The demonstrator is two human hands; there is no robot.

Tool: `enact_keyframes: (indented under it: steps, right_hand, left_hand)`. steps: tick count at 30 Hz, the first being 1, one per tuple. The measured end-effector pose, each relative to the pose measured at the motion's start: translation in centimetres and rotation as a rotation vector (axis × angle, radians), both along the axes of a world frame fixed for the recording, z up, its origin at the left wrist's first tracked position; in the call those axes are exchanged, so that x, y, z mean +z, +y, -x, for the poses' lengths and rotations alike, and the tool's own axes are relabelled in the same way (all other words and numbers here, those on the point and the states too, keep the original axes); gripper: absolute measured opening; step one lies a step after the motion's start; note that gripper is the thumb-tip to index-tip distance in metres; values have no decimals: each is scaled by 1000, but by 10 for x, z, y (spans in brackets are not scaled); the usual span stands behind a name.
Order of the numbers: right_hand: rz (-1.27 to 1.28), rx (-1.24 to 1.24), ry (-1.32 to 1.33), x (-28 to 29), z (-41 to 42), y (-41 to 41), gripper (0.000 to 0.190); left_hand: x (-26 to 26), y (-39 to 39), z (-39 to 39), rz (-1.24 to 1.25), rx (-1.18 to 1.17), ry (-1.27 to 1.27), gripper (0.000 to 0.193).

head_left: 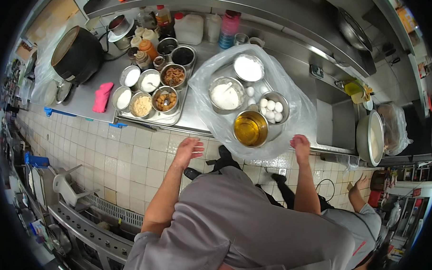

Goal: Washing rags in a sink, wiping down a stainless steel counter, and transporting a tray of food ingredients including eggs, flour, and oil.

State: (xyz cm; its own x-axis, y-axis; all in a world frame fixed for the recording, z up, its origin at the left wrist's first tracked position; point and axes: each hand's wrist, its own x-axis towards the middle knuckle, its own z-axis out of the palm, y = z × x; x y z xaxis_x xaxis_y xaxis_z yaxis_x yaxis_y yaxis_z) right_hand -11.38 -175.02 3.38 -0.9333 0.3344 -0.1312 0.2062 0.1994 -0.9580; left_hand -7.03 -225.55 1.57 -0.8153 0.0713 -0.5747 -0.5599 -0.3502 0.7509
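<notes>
My left hand point(189, 152) hangs over the floor in front of the counter, fingers apart, holding nothing. By the right side of a clear plastic bag point(206, 109) is my right hand point(301, 147), empty, its fingers loosely curled. In or on the bag stand a metal bowl of white powder point(225, 96), another metal bowl with a white substance point(249, 68), a metal pot of yellow oil point(251, 128) and a metal bowl of white eggs point(271, 107). Several loose eggs point(250, 91) lie between these containers. Neither hand touches a container.
A tray point(170, 121) of small metal bowls stands left, with squeeze bottles point(147, 46) behind. Further left are a pink cloth point(102, 97) and a large black pot point(77, 55). A sink point(335, 123) and large metal bowl point(370, 138) lie right. Another person point(355, 225) stands at lower right.
</notes>
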Motion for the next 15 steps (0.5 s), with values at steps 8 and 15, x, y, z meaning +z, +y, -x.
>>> enact_keyframes:
  steps: [8, 15]
  right_hand:
    - [-934, 688, -440, -30, -43, -9, 41]
    - [-850, 632, -362, -21, -40, 16, 33]
  left_hand:
    - [21, 111, -2, 85, -410, -146, 44]
    - [-25, 140, -21, -20, -162, -162, 26]
